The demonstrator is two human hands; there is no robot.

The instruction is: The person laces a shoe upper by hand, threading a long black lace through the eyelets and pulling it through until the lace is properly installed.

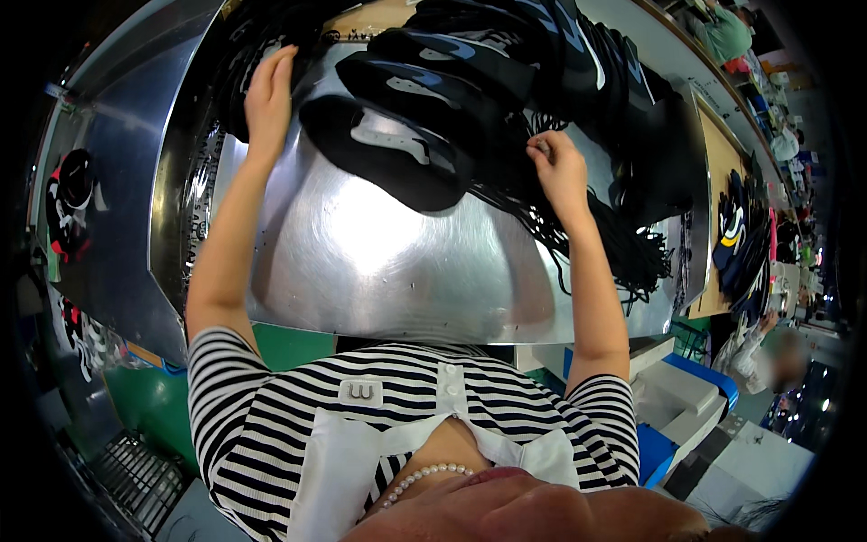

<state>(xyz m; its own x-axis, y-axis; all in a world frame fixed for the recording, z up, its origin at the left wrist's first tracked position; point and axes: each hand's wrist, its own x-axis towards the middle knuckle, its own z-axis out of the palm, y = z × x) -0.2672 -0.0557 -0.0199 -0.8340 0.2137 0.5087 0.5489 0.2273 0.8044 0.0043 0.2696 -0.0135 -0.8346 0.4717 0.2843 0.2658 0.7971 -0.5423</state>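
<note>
My left hand (271, 104) is stretched out with its fingers straight, against a dark pile of black pieces (233, 86) at the far left of the table. My right hand (562, 176) is closed in a pinch beside a bundle of black shoelaces (587, 235); what lies between its fingertips is too small to make out. Between my hands, a black shoe upper (361, 163) with a white-grey panel lies on the metal tabletop (361, 244). Similar uppers (433, 81) with grey-blue panels overlap behind it.
More black uppers (578, 54) are heaped at the far right. A metal side panel (117, 181) rises at the left. Beyond the right edge, dark pieces (736, 235) lie on a brown board. A white and blue machine (686, 388) stands at the lower right. Other people are farther right.
</note>
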